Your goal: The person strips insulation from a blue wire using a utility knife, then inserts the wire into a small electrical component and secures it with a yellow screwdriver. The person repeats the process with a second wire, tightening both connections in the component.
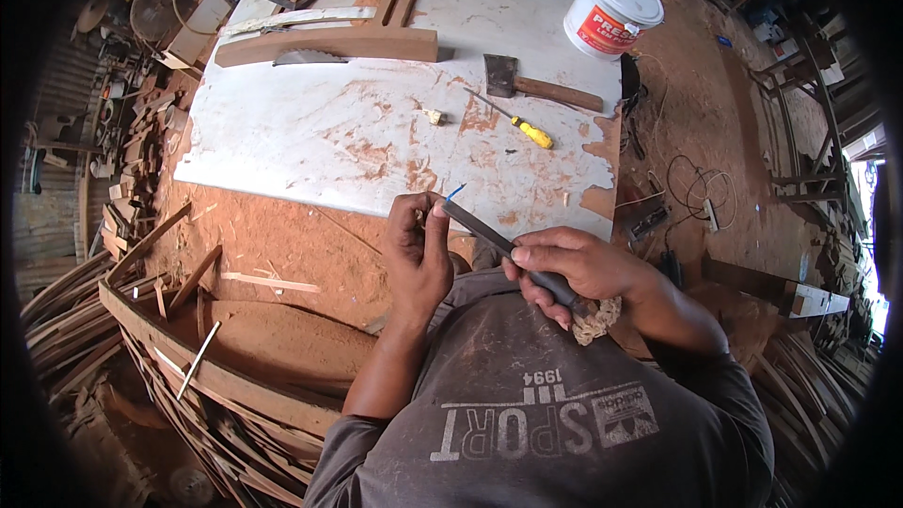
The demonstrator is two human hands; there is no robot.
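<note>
L hand [421,243] pinched at thin blue wire [456,192] by dark bar's [478,225] tip, R hand [576,265] clamped round bar's lower part; best brace bar, pull gently w/ fingertips clear.

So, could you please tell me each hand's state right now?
Left hand: closed, pinching near a thin blue strand.
Right hand: closed, holding a long dark bar-shaped tool.
</note>
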